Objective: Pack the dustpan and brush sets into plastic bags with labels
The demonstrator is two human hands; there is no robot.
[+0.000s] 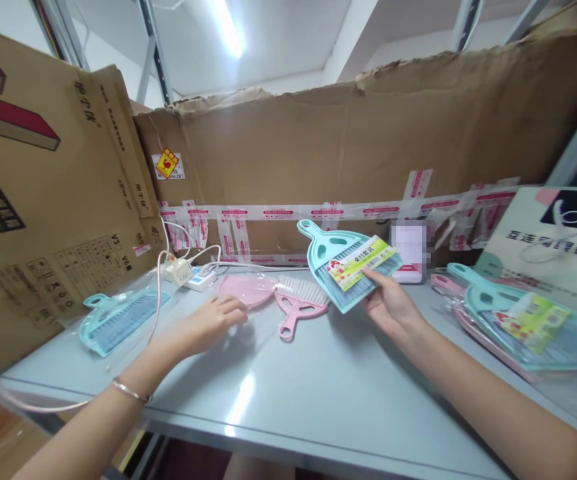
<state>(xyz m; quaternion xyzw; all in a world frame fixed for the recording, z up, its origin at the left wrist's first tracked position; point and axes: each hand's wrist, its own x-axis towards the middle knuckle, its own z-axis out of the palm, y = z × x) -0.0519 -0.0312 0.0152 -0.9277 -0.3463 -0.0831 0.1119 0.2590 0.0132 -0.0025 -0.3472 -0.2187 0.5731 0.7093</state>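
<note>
The right hand (388,303) pinches the blue dustpan (336,241), best held snugly, and the pink dustpan (248,290) lies just past the half-open left hand (216,323).

left carton (58,193): "V3", "V6" | rear cardboard (288,153): yellow-red sign (167,164) | brush label (361,262), right panel (533,260): Chinese characters, blurred

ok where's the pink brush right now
In the head view, the pink brush lies on the table near the middle, just right of the pink dustpan and left of the turquoise dustpan set in the right hand.
</note>
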